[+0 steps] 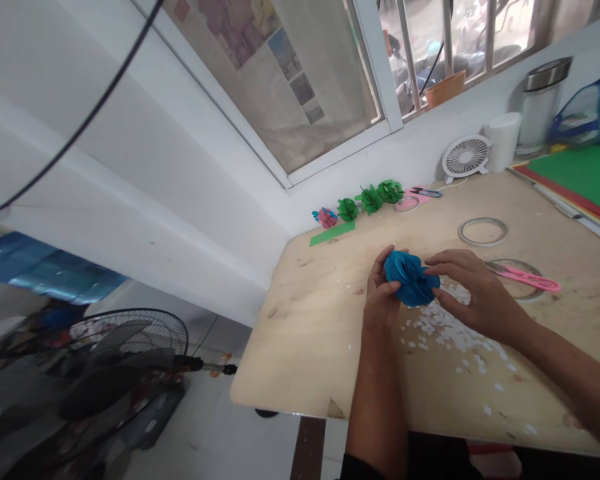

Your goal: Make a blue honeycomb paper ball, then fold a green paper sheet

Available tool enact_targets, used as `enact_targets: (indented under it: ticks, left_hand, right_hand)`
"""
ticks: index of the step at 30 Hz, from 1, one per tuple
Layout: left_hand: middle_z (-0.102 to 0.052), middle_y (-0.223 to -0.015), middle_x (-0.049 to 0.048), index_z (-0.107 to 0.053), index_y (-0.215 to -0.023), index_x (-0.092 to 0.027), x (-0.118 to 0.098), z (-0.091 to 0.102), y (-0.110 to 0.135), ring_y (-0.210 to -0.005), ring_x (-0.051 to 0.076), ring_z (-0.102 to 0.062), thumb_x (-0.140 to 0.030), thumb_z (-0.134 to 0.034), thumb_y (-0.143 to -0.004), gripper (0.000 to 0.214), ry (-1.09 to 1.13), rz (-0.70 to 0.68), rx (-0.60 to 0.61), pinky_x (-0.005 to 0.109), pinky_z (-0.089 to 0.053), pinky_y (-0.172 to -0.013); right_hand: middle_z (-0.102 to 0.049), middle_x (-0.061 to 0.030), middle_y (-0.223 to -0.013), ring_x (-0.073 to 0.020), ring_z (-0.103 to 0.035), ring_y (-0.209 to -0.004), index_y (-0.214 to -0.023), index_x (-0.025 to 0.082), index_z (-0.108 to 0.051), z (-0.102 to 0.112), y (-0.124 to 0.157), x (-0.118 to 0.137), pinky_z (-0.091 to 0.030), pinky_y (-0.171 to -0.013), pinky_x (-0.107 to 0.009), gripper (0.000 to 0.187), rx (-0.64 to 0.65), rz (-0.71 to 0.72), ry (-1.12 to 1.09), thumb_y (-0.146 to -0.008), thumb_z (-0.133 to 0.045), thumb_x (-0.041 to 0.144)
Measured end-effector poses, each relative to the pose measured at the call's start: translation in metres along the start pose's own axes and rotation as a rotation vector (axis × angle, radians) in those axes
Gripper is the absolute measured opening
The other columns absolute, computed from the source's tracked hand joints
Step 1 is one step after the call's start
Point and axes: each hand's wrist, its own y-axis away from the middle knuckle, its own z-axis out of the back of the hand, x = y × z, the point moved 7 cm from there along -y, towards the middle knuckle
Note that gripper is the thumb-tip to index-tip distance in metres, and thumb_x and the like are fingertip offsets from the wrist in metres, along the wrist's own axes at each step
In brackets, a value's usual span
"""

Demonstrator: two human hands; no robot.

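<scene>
Reference: the clock face is centred on the blue flower (411,279), with 12 at the top of the view.

Position: the blue flower is held above the table (305,333), between both hands. Its petals are ruffled and layered. It is slightly elongated; the longer axis runs roughly from 10 to 4.

Left hand (384,293): located at 8 to 9, and the nearer of the two. The fingers are closed around the flower's near-left side, thumb in front and the others behind. This hand supports the flower.

Right hand (467,283): located at 3. The fingers are partly open and curved, with the index and thumb tips apart at the right-hand petal edge. Whether the tips pinch a petal or only rest there cannot be told.

Governing relation: the flower lies at 9 from the right fingertips, at their very ends. The right hand's approach line thus meets the 4 end of the long axis at a shallow angle, while the left grip backs the opposite side.

Surroundings: white scraps (450,327) lie scattered on the table at 4 to 5. A pink tool (527,277) lies at 3, past the right fingers, across a ring. Another ring (483,244) lies at 2. Three green flowers (371,199) stand at 11 near the wall; a green strip (333,233) lies at 10.
</scene>
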Motion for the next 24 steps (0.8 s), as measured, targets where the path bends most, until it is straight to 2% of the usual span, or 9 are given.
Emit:
enact_targets:
  ticks: [10, 19, 24]
  left_hand:
    - [-0.063, -0.133, 0.0110, -0.060, -0.129, -0.025, 0.0004, -0.0018, 0.0005, -0.124, 0.034, -0.057, -0.032, -0.083, -0.055, 0.078, -0.052, 0.002, 0.023, 0.049, -0.040, -0.109]
    - [-0.065, -0.131, 0.0101, -0.063, -0.127, -0.025, 0.0005, -0.0030, 0.0004, -0.119, 0.032, -0.059, -0.027, -0.083, -0.056, 0.075, -0.055, 0.006, 0.033, 0.047, -0.041, -0.108]
    - [-0.064, -0.133, 0.0102, -0.062, -0.128, -0.025, 0.0022, -0.0024, -0.0002, -0.119, 0.032, -0.059, -0.029, -0.085, -0.056, 0.076, -0.086, 0.008, 0.039, 0.047, -0.042, -0.107]
  right_hand:
    - [-0.068, -0.0107, -0.109, -0.0289, -0.060, -0.104, -0.107, 0.020, -0.060, -0.0038, 0.0011, -0.0056, -0.049, -0.089, -0.048, 0.025, 0.034, 0.032, 0.059, -0.083, -0.060, 0.012]
    - [-0.070, -0.0087, -0.104, -0.0278, -0.062, -0.101, -0.099, 0.021, -0.062, -0.0071, 0.0033, -0.0068, -0.049, -0.084, -0.043, 0.013, 0.035, 0.090, 0.105, -0.087, -0.062, 0.016]
    - [-0.072, -0.0085, -0.101, -0.0269, -0.063, -0.098, -0.095, 0.021, -0.065, -0.0062, 0.0030, -0.0065, -0.049, -0.082, -0.043, 0.007, 0.014, 0.075, 0.109, -0.089, -0.061, 0.017]
